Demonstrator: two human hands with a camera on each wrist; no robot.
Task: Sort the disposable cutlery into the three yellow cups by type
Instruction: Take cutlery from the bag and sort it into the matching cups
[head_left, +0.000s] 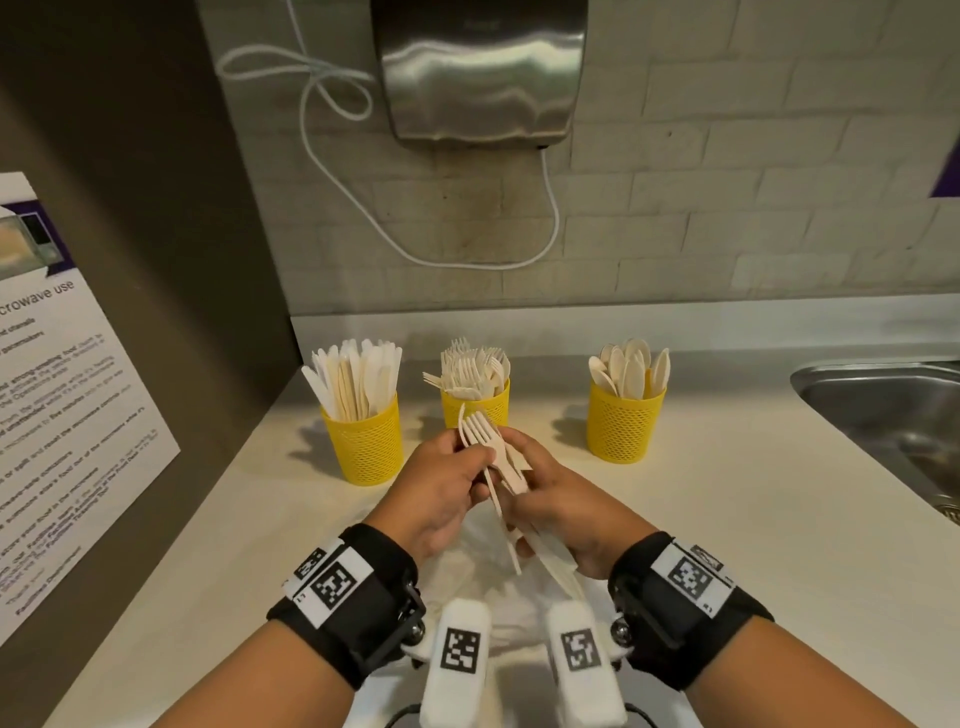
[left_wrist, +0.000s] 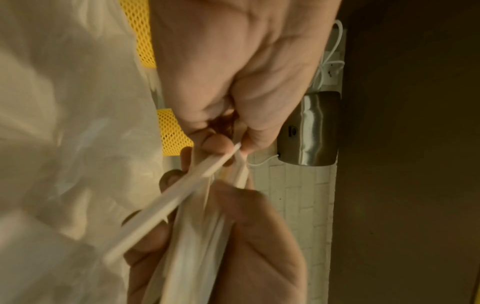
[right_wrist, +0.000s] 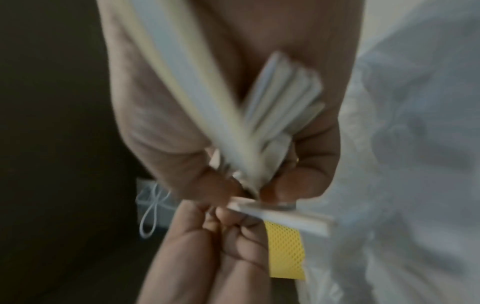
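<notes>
Three yellow mesh cups stand in a row at the back of the counter: the left cup holds knives, the middle cup forks, the right cup spoons. In front of the middle cup both hands meet. My left hand pinches a few white forks, tines up. My right hand grips a mixed cutlery bundle, its handles sticking out toward me. In the left wrist view my left fingers pinch a pale handle beside the bundle. The right wrist view shows the bundle blurred in my right palm.
A crumpled white plastic bag lies on the counter under my hands. A steel sink is at the right. A steel dispenser with a white cord hangs on the tiled wall. A brown side wall with a poster closes the left.
</notes>
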